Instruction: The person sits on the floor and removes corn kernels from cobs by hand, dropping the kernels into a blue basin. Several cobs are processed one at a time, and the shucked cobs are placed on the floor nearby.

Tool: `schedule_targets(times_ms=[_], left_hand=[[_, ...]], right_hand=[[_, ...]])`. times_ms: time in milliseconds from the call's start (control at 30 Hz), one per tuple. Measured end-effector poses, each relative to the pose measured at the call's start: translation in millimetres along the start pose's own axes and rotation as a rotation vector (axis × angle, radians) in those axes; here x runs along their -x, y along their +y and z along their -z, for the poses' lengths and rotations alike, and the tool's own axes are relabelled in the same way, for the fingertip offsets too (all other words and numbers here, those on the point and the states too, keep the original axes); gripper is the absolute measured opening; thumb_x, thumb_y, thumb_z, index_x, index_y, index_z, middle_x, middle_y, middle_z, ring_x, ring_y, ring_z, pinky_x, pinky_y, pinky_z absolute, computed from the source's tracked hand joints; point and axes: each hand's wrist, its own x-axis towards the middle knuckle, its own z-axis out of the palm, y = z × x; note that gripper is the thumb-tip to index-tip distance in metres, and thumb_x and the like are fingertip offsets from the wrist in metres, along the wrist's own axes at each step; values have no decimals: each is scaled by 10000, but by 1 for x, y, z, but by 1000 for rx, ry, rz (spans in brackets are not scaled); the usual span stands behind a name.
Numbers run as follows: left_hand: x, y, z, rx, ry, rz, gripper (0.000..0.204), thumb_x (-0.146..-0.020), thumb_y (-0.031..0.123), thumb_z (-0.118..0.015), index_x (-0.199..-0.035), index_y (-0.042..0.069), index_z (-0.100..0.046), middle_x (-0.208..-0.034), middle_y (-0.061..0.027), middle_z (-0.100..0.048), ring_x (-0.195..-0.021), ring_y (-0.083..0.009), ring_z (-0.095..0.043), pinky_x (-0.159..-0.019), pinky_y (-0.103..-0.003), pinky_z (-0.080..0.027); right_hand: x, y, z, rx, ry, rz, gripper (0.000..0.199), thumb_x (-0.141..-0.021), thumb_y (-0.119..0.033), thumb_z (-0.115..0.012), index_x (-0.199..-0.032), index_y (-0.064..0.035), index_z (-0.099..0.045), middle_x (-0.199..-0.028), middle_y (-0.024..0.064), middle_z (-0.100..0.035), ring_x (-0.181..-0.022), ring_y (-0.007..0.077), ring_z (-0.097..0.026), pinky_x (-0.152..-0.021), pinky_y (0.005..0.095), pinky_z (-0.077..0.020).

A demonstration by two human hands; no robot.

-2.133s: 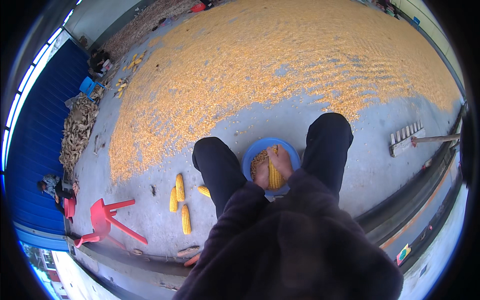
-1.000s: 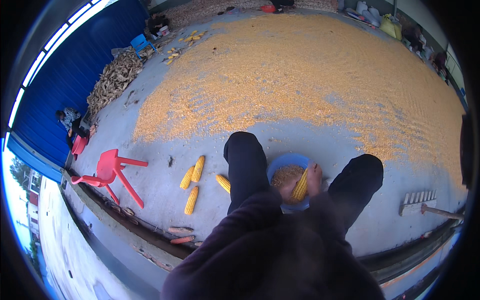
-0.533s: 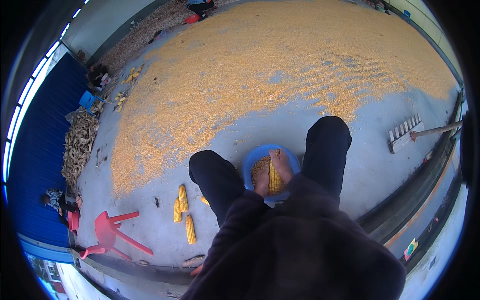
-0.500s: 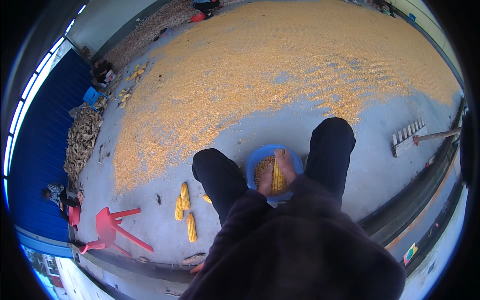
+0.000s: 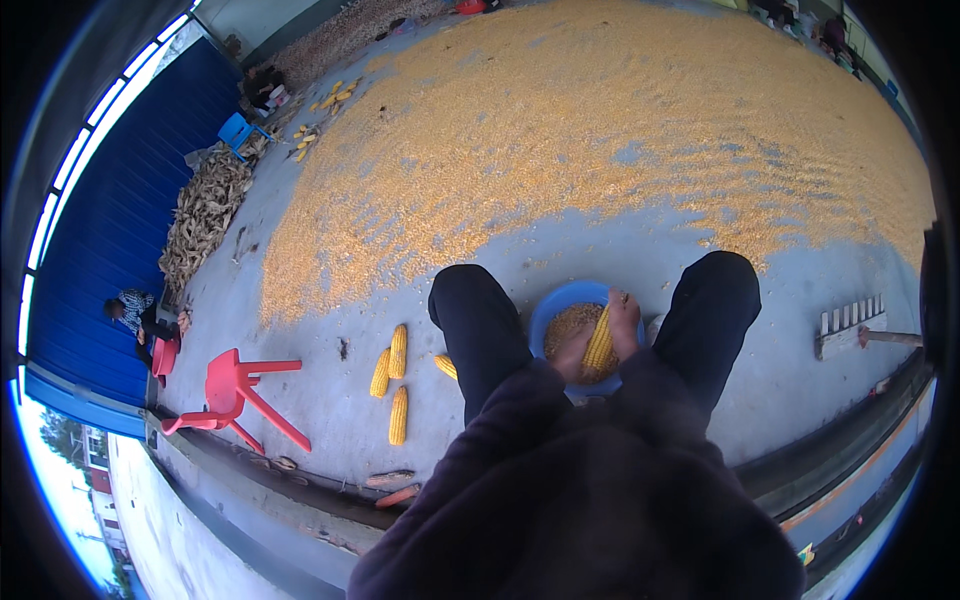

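Between my knees stands a blue basin [image 5: 539,322] with loose corn kernels [image 5: 572,328] in it. A yellow ear of corn [image 5: 600,345] is held slanted over the kernels, its rows of kernels showing. My right hand [image 5: 625,320] is closed around the upper part of the ear, at the basin's right side. Lower down, my left hand [image 5: 570,358] lies against the ear's left side, its fingers blurred and partly hidden. To the left of my left knee lie several whole ears of corn [image 5: 398,415] on the floor.
Loose corn [image 5: 600,130] covers much of the grey floor ahead. A red plastic chair [image 5: 235,390] lies tipped over at left. Husks [image 5: 205,215] are heaped by the blue wall, near a blue chair [image 5: 237,132] and a seated person [image 5: 135,310]. A wooden rake [image 5: 850,328] lies at right.
The view has shifted, so the basin and my knees sit further right in the picture. My right hand has moved up the ear, and the ear leans more to the right.
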Motion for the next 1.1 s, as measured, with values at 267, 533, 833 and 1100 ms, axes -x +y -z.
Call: schedule_targets(times_ms=[267,533,833,1100], left_hand=[[2,0,-14,-126,335,-1,308,-1009,224,-516,-918,-21,-680,-817,-61,-674,-693,-151,-614,-667,-325,-491],[17,28,-26,210,196,116,353,-1036,292,-469,-1164,-11,-596,-1004,-86,-673,-847,-202,-660,-715,-328,-533],[38,53,-40,24,-19,124,390,-1035,319,-471,-1182,-24,-585,-1038,-98,-671,-854,-169,-660,-668,-299,-543],[24,34,-25,-98,129,29,328,-1024,268,-496,-1039,-35,-622,-893,-89,-675,-738,-165,-656,-633,-297,-531]], right_hand=[[6,-3,3,89,-37,52,422,-926,-330,-621,-1091,59,-606,-1029,193,-659,-973,280,-627,-841,397,-470],[7,-34,13,-362,-103,-208,388,-926,-382,-615,-969,4,-622,-810,61,-615,-745,160,-577,-690,332,-456],[-17,4,4,-381,21,-341,364,-913,-367,-621,-885,-6,-592,-698,89,-590,-559,205,-572,-541,353,-476],[-10,-3,7,-314,19,-318,371,-906,-379,-624,-862,-11,-607,-715,64,-577,-623,175,-559,-603,345,-454]])
